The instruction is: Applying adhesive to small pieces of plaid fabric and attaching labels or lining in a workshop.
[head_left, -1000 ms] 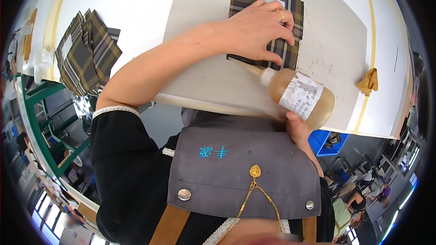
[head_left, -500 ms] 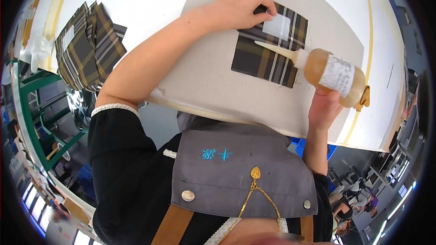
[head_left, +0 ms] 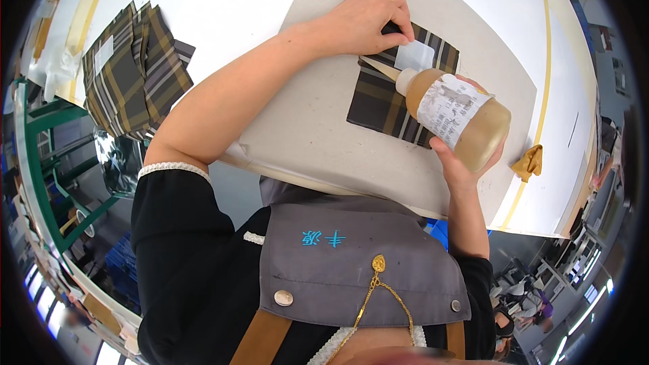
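A plaid fabric piece (head_left: 382,98) in black, olive, grey and white lies on a grey board, with a translucent white patch (head_left: 415,56) on its far part. My left hand (head_left: 368,20) rests at the piece's far left edge, thumb and index finger pinched at the patch's corner; what they grip is hidden. In my right hand (head_left: 462,169) a tilted squeeze bottle (head_left: 451,109) holds amber liquid. Its long pale nozzle (head_left: 380,67) points left, the tip near the fabric's left edge, below my left hand. Whether the tip touches the fabric, I cannot tell.
A fanned stack of matching plaid pieces (head_left: 132,71) lies on the white table at left. The grey board (head_left: 304,122) spans the middle. A crumpled mustard-coloured scrap (head_left: 528,163) sits at right beside yellow tape (head_left: 545,67). A green metal frame (head_left: 40,162) stands left.
The bottle in my right hand has moved left, its nozzle tip now near the fabric's left edge. My left hand keeps its pinch at the patch. The whole view has shifted slightly.
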The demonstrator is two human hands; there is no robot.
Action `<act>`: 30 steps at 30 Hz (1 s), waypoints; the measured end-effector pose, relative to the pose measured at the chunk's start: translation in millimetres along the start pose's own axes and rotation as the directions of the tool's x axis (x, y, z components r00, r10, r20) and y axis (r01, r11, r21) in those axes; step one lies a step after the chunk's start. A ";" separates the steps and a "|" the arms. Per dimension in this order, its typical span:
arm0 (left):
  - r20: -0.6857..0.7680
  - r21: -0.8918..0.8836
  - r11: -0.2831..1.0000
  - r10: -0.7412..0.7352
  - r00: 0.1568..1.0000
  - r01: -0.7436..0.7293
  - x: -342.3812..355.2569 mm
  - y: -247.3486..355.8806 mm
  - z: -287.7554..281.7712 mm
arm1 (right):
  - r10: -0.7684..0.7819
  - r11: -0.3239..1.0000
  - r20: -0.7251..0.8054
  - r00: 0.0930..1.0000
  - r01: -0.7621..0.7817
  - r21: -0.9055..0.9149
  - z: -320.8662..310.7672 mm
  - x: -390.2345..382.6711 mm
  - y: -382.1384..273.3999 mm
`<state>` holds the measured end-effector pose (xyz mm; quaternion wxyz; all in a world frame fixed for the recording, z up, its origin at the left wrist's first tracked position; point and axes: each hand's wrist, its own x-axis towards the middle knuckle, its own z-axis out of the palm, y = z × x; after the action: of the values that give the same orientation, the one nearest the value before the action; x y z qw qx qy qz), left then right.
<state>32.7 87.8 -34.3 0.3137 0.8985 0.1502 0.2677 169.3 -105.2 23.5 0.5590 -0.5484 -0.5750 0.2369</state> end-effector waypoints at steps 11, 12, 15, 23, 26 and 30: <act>-0.009 -0.003 1.000 -0.001 1.000 0.001 -2.2 -0.9 2.1 | 0.202 0.978 -0.132 0.970 -0.207 -0.026 -20.9 -24.5 7.4; -0.004 -0.006 1.000 -0.003 1.000 0.003 -2.1 -0.4 2.1 | 0.208 0.977 -0.134 0.969 -0.213 -0.025 -22.3 -27.2 8.6; -0.004 0.005 1.000 -0.003 1.000 0.003 -0.5 1.0 1.1 | 0.268 0.963 -0.158 0.950 -0.265 0.041 -26.7 -33.0 10.7; 0.057 0.053 0.998 0.034 0.998 -0.037 -0.2 8.4 -2.4 | 0.572 0.694 -0.043 0.819 -0.456 0.557 -36.9 -47.2 6.4; 0.020 0.140 0.982 0.128 0.992 -0.129 -1.0 12.7 -4.2 | 0.734 0.262 0.109 0.671 -0.427 0.865 -46.7 -31.2 8.1; 0.113 0.169 0.986 -0.004 0.994 -0.015 11.6 30.7 -4.4 | 0.454 -0.230 0.274 0.848 -0.186 0.955 -72.3 -19.5 35.0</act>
<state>42.7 71.8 -7.1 0.2436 0.9360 0.1521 0.2037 243.0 -137.2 4.0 0.7393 -0.0945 0.0161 0.6666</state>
